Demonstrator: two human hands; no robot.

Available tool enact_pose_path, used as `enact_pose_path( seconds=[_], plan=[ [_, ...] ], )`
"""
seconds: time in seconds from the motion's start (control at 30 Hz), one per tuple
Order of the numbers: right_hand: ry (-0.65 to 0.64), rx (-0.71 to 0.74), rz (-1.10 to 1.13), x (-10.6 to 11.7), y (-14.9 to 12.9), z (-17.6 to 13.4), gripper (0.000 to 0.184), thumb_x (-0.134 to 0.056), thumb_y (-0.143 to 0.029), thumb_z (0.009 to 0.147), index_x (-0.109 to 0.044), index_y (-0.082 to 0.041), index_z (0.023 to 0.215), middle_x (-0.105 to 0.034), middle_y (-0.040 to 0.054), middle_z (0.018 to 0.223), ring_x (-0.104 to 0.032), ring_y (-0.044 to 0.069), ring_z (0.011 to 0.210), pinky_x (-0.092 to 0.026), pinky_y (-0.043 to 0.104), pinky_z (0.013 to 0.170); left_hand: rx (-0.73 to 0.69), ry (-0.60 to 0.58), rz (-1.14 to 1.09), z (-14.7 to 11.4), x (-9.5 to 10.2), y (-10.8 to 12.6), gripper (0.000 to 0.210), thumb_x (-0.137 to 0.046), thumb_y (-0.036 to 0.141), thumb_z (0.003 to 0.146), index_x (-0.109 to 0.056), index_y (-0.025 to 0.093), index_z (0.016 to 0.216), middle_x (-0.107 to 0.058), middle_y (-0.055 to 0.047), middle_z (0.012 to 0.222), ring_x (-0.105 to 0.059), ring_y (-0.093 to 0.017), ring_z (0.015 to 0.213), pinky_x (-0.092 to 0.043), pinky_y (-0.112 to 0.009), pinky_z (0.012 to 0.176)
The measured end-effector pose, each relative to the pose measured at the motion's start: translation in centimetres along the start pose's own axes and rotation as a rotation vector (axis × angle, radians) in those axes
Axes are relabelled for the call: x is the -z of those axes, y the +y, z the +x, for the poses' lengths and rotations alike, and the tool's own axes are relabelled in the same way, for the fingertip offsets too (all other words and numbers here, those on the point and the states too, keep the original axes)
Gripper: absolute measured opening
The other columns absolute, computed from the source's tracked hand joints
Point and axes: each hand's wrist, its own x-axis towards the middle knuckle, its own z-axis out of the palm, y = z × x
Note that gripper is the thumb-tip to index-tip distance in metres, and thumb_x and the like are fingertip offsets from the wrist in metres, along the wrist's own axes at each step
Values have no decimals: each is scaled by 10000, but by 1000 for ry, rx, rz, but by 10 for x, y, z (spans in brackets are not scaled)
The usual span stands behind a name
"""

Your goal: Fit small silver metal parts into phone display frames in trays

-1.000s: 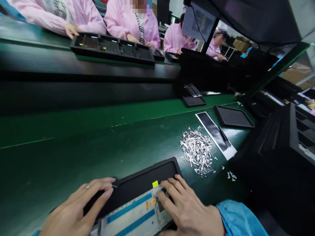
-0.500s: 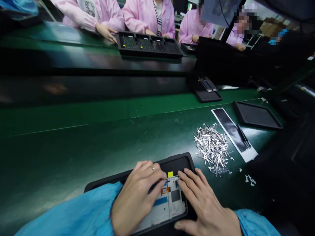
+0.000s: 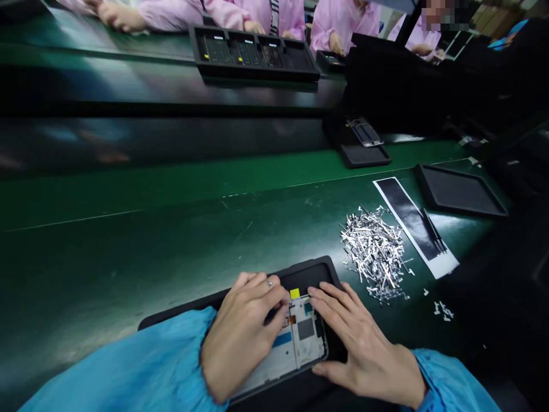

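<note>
Reference: the clock is centred on the device frame [image 3: 306,329], with 12 o'clock at the far side of the bench [image 3: 171,246].

The device frame lies, slightly rotated, in a black tray [image 3: 315,276] at the near edge of the view. A yellow tab [image 3: 294,293] projects from its 12 o'clock edge.

Left hand [image 3: 251,320]: positioned at 10 o'clock, over the frame. Fingers are curled, thumb drawn toward the fingertips beside the tab (whether a part is pinched between them cannot be told).

Right hand [image 3: 364,340]: positioned at 3 o'clock. It is released, with fingers extended toward the frame's far right corner and the thumb at the near right corner.

Surrounding items:
- Heap of small metallic strips [image 3: 375,249]: toward 1 o'clock.
- Black-and-white sheet [image 3: 414,220], carrying a slim dark tool [image 3: 433,230]: between 1 and 2 o'clock.
- Loose small pieces [image 3: 444,312]: between 2 and 3 o'clock.
- Second frame [image 3: 365,131]: near 1 o'clock, farther off.
- Compartmented tray [image 3: 257,70]: near 12 o'clock, before co-workers in pink sleeves.
</note>
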Motion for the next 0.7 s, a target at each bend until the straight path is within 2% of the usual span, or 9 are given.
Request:
enact_pose_path(
  seconds=[0.27,0.43,0.53,0.7],
  plan=[
    [22,37,-58,-4,1,0,691,-486,-419,788,-198,-110,1335,-205,70,1402,-105,222,1298,-153,468,1043,-37,12,51,8,6,-1,217,-389,205,783,-534,181,624,-545,2,629,-446,-142,608,-308,-301,604],
    [88,95,-144,-6,1,0,650,-464,-451,801,-282,-72,1296,-218,119,1391,-114,262,1293,-204,509,1011,-52,-20,66,9,2,0,242,-374,194,785,-541,169,611,-549,-17,628,-453,-154,608,-312,-317,613],
    [159,126,-168,-3,-1,0,553,-471,-418,810,-390,-67,1229,-302,122,1356,-185,274,1275,-238,510,995,-12,-38,65,9,-1,2,242,-371,177,790,-545,168,622,-556,-25,655,-458,-166,642,-318,-332,636],
    [306,135,-177,-2,-12,3,314,-445,-284,841,-544,-82,1060,-504,82,1211,-384,265,1167,-280,459,977,14,-16,35,9,-5,4,250,-366,157,805,-555,160,641,-557,-36,674,-459,-174,661,-321,-353,665]
  ],
)
